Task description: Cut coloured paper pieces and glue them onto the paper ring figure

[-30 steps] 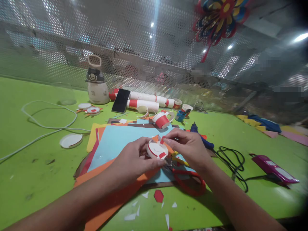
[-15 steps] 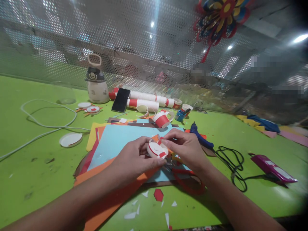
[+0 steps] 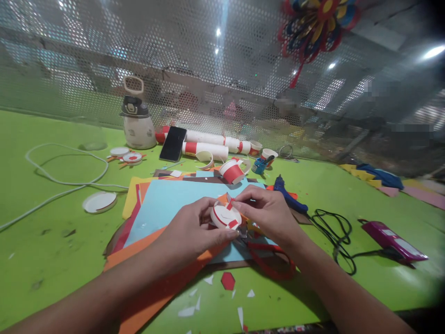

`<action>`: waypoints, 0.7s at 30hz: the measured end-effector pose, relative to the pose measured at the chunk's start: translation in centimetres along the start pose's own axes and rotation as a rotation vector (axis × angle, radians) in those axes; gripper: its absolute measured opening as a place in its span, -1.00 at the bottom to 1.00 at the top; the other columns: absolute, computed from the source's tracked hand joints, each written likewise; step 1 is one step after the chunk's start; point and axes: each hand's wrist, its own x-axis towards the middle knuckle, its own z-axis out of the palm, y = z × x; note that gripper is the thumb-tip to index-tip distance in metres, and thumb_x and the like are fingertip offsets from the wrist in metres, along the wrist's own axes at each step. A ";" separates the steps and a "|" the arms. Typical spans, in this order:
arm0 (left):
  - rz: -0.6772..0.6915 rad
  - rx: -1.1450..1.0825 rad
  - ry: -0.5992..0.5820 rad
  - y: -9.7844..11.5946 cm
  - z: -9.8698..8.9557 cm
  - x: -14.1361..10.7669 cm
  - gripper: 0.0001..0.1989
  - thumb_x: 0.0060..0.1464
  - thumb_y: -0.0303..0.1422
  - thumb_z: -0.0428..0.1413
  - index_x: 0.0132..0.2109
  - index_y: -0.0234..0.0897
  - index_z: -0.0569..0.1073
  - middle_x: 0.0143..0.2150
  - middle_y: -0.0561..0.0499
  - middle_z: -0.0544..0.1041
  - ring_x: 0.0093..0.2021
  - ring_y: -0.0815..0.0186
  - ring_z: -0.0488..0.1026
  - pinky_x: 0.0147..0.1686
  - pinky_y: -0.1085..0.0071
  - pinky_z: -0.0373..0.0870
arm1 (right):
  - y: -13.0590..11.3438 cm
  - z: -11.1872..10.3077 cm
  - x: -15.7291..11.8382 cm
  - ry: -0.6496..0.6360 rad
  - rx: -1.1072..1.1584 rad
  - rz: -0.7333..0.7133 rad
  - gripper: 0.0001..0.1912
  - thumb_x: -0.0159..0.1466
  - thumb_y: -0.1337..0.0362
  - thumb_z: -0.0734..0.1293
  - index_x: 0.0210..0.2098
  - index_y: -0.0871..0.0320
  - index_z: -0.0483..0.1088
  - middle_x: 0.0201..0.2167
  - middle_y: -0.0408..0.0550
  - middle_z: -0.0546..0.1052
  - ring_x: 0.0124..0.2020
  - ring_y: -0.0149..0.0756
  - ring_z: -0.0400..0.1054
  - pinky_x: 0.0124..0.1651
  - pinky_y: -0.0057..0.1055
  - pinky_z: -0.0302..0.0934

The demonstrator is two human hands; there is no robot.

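Note:
My left hand (image 3: 200, 227) grips a small round white paper disc (image 3: 222, 214) with a raised rim and red paper strips on it, its thumb along the near side. At the disc's far right edge, my right hand (image 3: 266, 211) pinches a small red paper strip (image 3: 230, 203) between thumb and forefinger. Both hands are above a light blue paper sheet (image 3: 170, 199) on a stack of coloured sheets. Red-handled scissors (image 3: 269, 269) lie under my right wrist, their blades mostly hidden. A red hexagon of paper (image 3: 228, 281) lies near the front.
Behind the sheets are a red-and-white paper cup (image 3: 232, 171), a phone (image 3: 173, 144) and a bottle (image 3: 138, 125). To the right lie a blue glue gun (image 3: 290, 197), its black cable (image 3: 335, 232) and a purple box (image 3: 392, 241). A white lid (image 3: 99, 202) rests left; paper scraps litter the front.
The whole view has shifted slightly. Both hands keep nearly the same hold on the disc and the red strip; nothing else has visibly moved.

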 end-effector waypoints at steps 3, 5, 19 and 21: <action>0.006 0.004 -0.002 -0.1 -0.1 0.0 -0.63 -0.14 -0.37 0.29 -0.15 -0.29 0.38 -0.18 -0.05 0.59 -0.12 0.17 0.53 -0.12 0.30 0.42 | 0.0 0.0 0.0 0.003 0.010 0.004 -0.91 0.11 0.28 0.41 -0.49 0.18 0.49 -0.48 -0.10 0.47 -0.44 -0.34 0.33 -0.37 -0.37 0.24; 0.007 0.009 -0.006 -0.1 -0.1 0.0 -0.63 -0.13 -0.37 0.29 -0.15 -0.28 0.38 -0.17 -0.05 0.59 -0.12 0.18 0.53 -0.12 0.30 0.42 | 0.0 0.0 0.0 -0.002 0.029 0.018 -0.90 0.10 0.27 0.41 -0.50 0.18 0.49 -0.49 -0.11 0.45 -0.45 -0.35 0.32 -0.38 -0.38 0.24; -0.021 0.033 0.003 0.3 0.0 -0.1 -0.61 -0.15 -0.37 0.29 -0.13 -0.30 0.39 -0.21 -0.05 0.59 -0.15 0.19 0.53 -0.15 0.33 0.41 | -0.5 -0.4 0.2 -0.051 0.055 0.159 -0.87 0.06 0.26 0.42 -0.44 0.20 0.48 -0.44 -0.06 0.51 -0.42 -0.32 0.38 -0.34 -0.34 0.29; -0.023 0.036 0.002 0.3 0.0 -0.1 -0.60 -0.14 -0.36 0.29 -0.13 -0.31 0.38 -0.19 -0.07 0.58 -0.15 0.19 0.53 -0.16 0.33 0.41 | -0.5 -0.6 0.1 -0.058 0.048 0.148 -0.84 0.06 0.28 0.40 -0.35 0.21 0.48 -0.42 -0.05 0.51 -0.39 -0.32 0.37 -0.30 -0.32 0.30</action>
